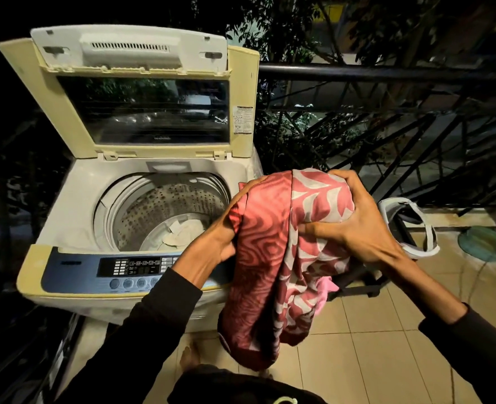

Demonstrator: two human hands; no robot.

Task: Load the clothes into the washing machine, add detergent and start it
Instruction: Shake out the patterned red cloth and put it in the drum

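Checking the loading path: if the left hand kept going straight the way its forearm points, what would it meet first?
Probably the washing machine's open drum. The left hand, gripping the red patterned cloth, sits over the control panel aimed up-right; depth is unclear.

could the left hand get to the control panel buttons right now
Probably not freely: the left hand is close above the control panel, but it grips the red patterned cloth together with the right hand, so it is occupied.
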